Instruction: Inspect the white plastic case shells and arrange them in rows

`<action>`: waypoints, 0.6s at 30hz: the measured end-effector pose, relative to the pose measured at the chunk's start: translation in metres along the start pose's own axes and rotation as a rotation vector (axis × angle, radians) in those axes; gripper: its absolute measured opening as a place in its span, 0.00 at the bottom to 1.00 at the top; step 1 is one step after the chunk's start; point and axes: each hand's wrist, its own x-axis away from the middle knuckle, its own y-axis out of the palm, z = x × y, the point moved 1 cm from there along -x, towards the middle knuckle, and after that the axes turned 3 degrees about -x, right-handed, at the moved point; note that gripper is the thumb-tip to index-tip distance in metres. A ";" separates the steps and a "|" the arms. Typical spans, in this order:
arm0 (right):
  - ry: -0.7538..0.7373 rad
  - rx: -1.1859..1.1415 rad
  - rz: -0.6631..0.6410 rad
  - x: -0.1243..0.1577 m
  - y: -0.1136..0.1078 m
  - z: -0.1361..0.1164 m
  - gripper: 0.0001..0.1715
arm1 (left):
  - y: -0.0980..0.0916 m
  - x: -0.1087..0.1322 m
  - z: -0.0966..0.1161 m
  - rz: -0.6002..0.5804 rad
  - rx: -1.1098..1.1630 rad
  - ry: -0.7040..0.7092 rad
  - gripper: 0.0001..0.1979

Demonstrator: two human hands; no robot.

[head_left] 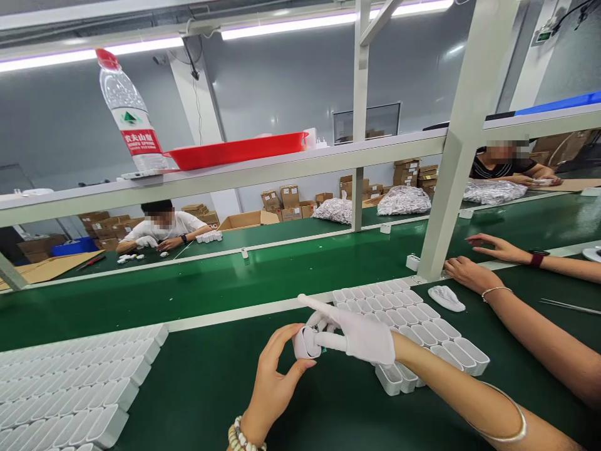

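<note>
A small white plastic housing [302, 344] is pinched between the thumb and fingers of my bare left hand [272, 382], which wears a beaded bracelet. My right hand [361, 335], in a white glove, meets it from the right. Its index finger stretches out past the housing, while the thumb and other fingers close on a small part with a green edge [323, 351] at the housing's open side. My fingers hide most of that part. Behind and below my right wrist stand rows of open white housings [425, 335] on the dark green bench.
More white housings [79, 388] fill the bench at left. A co-worker's hands [474, 272] rest at right, near a white glove [446, 299] and tweezers [570, 305]. A green conveyor belt [282, 266] runs behind a frame post [451, 163]. The shelf above holds a bottle [134, 125] and a red tray [235, 151].
</note>
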 end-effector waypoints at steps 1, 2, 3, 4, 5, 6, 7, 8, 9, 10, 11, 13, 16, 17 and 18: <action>0.041 -0.123 -0.035 -0.002 0.004 0.002 0.49 | 0.000 0.000 0.001 -0.007 0.022 -0.008 0.19; 0.062 -0.237 -0.073 -0.004 0.008 0.004 0.54 | 0.000 0.001 0.001 -0.014 0.042 -0.012 0.20; 0.064 -0.336 -0.107 -0.006 0.013 0.005 0.58 | 0.000 0.001 0.001 -0.019 0.060 -0.011 0.19; 0.049 -0.418 -0.133 -0.008 0.017 0.006 0.61 | 0.001 0.001 0.001 -0.022 0.076 -0.007 0.19; 0.025 -0.482 -0.147 -0.009 0.021 0.006 0.63 | 0.001 0.002 0.001 -0.026 0.092 -0.004 0.19; 0.003 -0.528 -0.149 -0.011 0.024 0.007 0.64 | 0.001 0.002 0.000 -0.028 0.106 -0.005 0.18; -0.015 -0.559 -0.142 -0.012 0.026 0.007 0.65 | 0.002 0.002 0.000 -0.027 0.122 -0.008 0.18; -0.034 -0.580 -0.132 -0.013 0.027 0.008 0.65 | 0.002 0.003 0.000 -0.026 0.138 -0.014 0.18; -0.051 -0.595 -0.120 -0.013 0.027 0.008 0.65 | 0.002 0.003 -0.001 -0.024 0.152 -0.022 0.18; -0.064 -0.606 -0.114 -0.014 0.028 0.008 0.64 | 0.002 0.003 -0.001 -0.024 0.165 -0.030 0.18; -0.072 -0.612 -0.112 -0.014 0.028 0.008 0.64 | 0.002 0.003 0.000 -0.024 0.176 -0.034 0.18; -0.069 -0.615 -0.105 -0.014 0.029 0.008 0.63 | 0.003 0.003 0.000 -0.023 0.195 -0.035 0.18; -0.038 -0.617 -0.075 -0.014 0.032 0.010 0.64 | 0.004 0.002 0.000 -0.020 0.210 -0.042 0.18; -0.028 -0.618 -0.065 -0.014 0.032 0.011 0.64 | 0.004 0.001 0.000 -0.019 0.209 -0.049 0.18; -0.017 -0.618 -0.059 -0.014 0.033 0.012 0.64 | 0.005 0.001 -0.001 -0.020 0.206 -0.058 0.18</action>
